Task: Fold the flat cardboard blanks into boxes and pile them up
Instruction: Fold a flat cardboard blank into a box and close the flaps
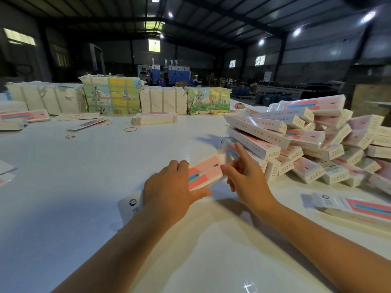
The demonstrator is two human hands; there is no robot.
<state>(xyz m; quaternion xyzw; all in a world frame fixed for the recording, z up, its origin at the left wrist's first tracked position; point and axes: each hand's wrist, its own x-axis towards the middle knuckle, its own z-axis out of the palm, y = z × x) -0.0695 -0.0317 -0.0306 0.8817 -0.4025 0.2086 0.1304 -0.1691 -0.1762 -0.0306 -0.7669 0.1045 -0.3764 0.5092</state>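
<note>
A long pink, white and blue cardboard box (204, 173) lies slanted across the white table (95, 166) just in front of me. My left hand (169, 191) grips its middle, fingers curled over the far edge and thumb along the near side. My right hand (243, 176) pinches the box's upper right end near its flap, with the index finger stretched out. A big loose pile of folded boxes (306, 142) fills the right side, close to that end. A stack of flat blanks (355, 210) lies at the near right.
Another stack of flat blanks (154, 119) sits mid-table at the back. Wrapped bundles (110, 96) line the far edge. Rubber bands (130, 129) and loose blanks (23, 117) lie at the left. Bare table surface stretches to the left and near me.
</note>
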